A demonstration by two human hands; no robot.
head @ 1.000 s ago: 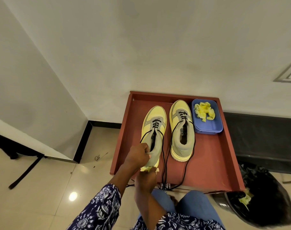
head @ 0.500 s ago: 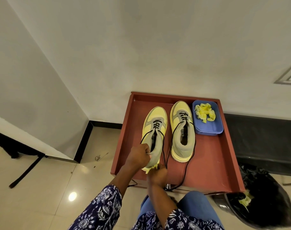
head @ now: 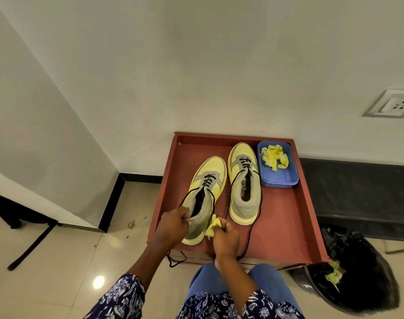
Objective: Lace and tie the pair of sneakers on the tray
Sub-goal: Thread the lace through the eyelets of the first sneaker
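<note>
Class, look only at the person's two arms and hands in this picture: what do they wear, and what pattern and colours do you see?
Both hands, left hand and right hand, are bare: no gloves, and no rings or watch that I can make out. The forearms are uncovered. The left sleeve and right sleeve end near the elbow; they are dark navy cloth with a white floral print.

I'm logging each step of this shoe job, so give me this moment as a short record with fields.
left hand: left hand grips the heel collar of the near sneaker
right hand: right hand pinches a yellow paper wad beside that heel
other sneaker: far sneaker, partly laced, untied
tray: red tray holds both
blue box: blue box holds more yellow paper
</note>
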